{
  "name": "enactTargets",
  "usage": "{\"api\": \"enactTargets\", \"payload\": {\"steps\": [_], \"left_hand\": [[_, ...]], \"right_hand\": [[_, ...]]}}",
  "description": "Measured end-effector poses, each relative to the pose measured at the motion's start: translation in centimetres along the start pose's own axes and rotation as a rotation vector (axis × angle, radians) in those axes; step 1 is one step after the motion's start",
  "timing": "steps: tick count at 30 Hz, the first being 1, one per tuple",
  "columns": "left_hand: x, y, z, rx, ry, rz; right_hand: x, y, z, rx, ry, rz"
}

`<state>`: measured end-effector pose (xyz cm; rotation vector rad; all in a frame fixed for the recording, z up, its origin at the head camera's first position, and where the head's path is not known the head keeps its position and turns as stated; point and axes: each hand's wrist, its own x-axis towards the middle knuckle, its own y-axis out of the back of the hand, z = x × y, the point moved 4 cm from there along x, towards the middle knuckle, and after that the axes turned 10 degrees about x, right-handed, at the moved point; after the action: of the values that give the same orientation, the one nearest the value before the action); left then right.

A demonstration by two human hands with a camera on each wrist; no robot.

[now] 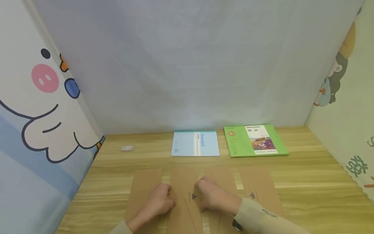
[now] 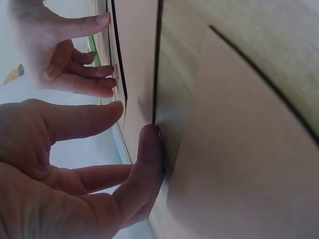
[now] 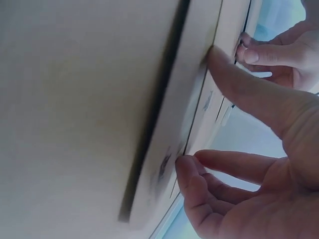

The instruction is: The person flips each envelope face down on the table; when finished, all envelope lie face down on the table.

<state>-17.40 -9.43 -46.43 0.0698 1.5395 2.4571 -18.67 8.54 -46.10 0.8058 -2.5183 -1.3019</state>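
Observation:
Side by side on the table lie several flat brown kraft-paper pieces. The second from the left [image 1: 182, 182] bears a small crown print and a slanted line. My left hand [image 1: 160, 199] is at its left edge; in the left wrist view the fingertips [image 2: 149, 144] touch that edge, thumb apart from them. At its right edge my right hand [image 1: 214, 196] rests thumb and fingers, spread apart along the edge in the right wrist view. The leftmost brown piece [image 1: 144, 182] is partly under my left forearm. My right hand and sleeve overlap the third piece [image 1: 223, 178].
The rightmost brown piece [image 1: 257, 178] also has a crown print. Behind the row lie a light blue Gambit notebook [image 1: 185, 144], a green book stack [image 1: 239, 143] and a small white block [image 1: 127, 148]. A grey backdrop [image 1: 190, 65] borders the wooden table [image 1: 315, 175].

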Motion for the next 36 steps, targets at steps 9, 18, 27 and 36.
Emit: {"api": "enactTargets", "payload": {"steps": [9,18,27,36], "left_hand": [[0.3,0.2,0.2,0.003,0.029,-0.054],[0.5,-0.1,0.1,-0.005,0.036,-0.061],[0.4,-0.1,0.4,0.072,0.021,0.001],[0.3,-0.4,0.2,0.065,0.03,-0.008]], "right_hand": [[0.1,0.3,-0.9,0.061,-0.071,-0.017],[0.6,0.8,-0.9,0.215,-0.246,0.003],[0.2,0.9,-0.4,0.403,-0.315,0.07],[0.0,0.7,0.5,0.543,-0.332,0.097]]}}
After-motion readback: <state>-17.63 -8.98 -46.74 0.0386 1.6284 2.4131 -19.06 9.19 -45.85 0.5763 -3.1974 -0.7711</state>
